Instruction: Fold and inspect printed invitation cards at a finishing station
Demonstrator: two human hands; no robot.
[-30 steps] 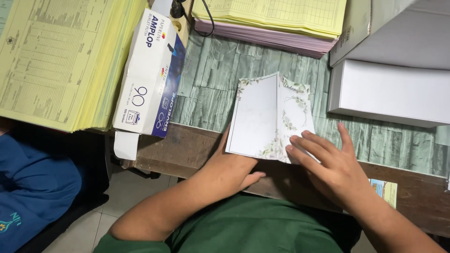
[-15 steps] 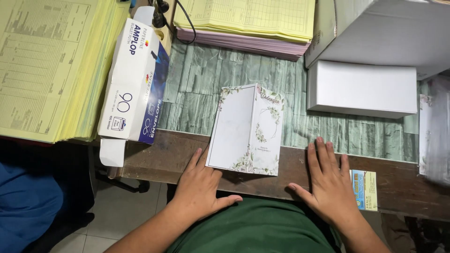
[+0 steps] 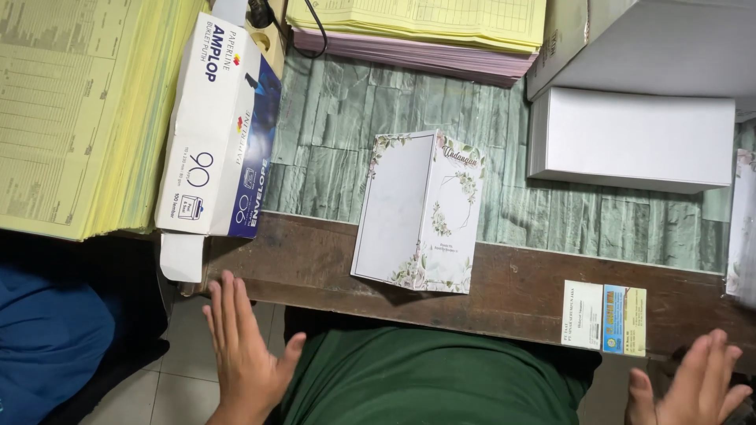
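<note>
A folded white card with a floral border point(image 3: 420, 211) lies on the desk, half on the green patterned mat point(image 3: 331, 142) and half on the brown wooden edge point(image 3: 512, 291). Nobody touches it. My left hand point(image 3: 244, 346) is flat and empty, fingers apart, just below the desk's front edge at the lower left. My right hand point(image 3: 693, 389) is also empty with fingers spread, at the lower right corner, partly cut off by the frame.
A white and blue envelope box point(image 3: 220, 130) lies left of the card. Yellow form stacks sit at the far left point(image 3: 71, 110) and top point(image 3: 425, 20). A white paper stack point(image 3: 630, 138) stands at right. A small sticker point(image 3: 604, 316) marks the desk edge.
Both hands have drawn back off the desk and apart, away from the card. The card now lies untouched, slightly folded open.
</note>
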